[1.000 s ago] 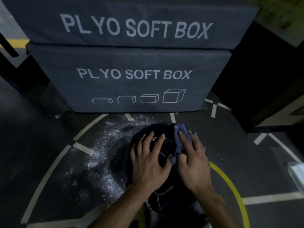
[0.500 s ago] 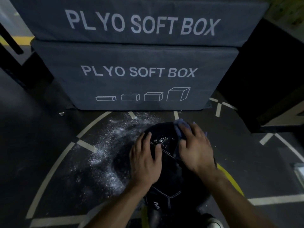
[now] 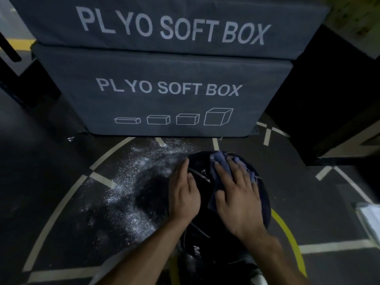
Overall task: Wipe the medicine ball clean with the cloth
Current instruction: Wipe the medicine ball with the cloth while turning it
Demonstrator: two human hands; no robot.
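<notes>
Fingers [image 3: 221, 171] press cloth [image 3: 219, 161] onto medicine ball [image 3: 202, 171]

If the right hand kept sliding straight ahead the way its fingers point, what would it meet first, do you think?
Probably the lower plyo soft box. The right hand presses the cloth on the medicine ball, fingers pointing up-frame. Past the ball's far edge lies bare floor, then that box, though depth is unclear.

Medicine ball [image 3: 207, 167] logo — mostly hidden, bottom edge cut off

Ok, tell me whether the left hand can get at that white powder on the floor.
Probably yes: the left hand rests on the ball, and the powder lies beside it with nothing between.
</notes>
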